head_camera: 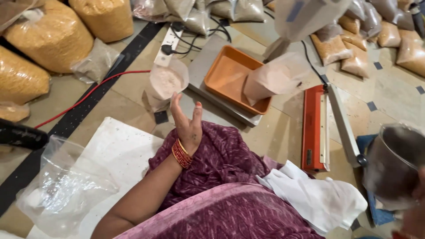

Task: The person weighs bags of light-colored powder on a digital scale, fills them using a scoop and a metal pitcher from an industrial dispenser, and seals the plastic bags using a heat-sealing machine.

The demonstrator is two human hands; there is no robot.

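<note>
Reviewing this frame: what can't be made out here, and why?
- Right hand: cut off by the right and bottom edges of the head view; its grip on the blurred clear container can't be judged.
- Container's contents: motion blur hides them.
- Bag on the orange tray: blurred; fill level unclear.
- Left hand: open, apart from the small bag; the bag's contents are too soft to identify.

The left hand [187, 126] is raised over the lap, open, palm turned sideways, holding nothing; red and gold bangles [181, 154] circle the wrist. Just beyond it stands an open plastic bag of pale powder [165, 83]. An orange tray [230, 77] on a grey scale [205, 65] carries a second filled bag [272, 79]. An orange heat sealer [315, 128] lies alongside. The right hand [416, 212] grips a clear scoop cup [394, 166] at the frame edge.
</note>
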